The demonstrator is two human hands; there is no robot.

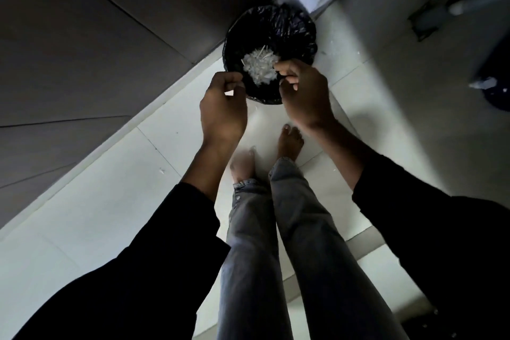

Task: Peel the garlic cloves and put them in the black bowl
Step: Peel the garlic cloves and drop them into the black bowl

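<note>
A round bin lined with a black bag (292,27) stands on the floor in a corner. A heap of white garlic peels (259,67) lies inside it. My left hand (223,107) hovers at the bin's near left rim with its fingers curled; a small white scrap, apparently a garlic peel (229,93), shows between thumb and fingers. My right hand (303,94) is over the bin's near right rim, fingers curled inward beside the peels, with nothing visible in it. No black bowl or garlic cloves are in view.
Grey cabinet fronts (82,50) rise on the left and a pale wall stands behind the bin. My bare feet (289,141) stand on white floor tiles (96,215) just short of the bin. A dark object (494,91) sits at the right edge.
</note>
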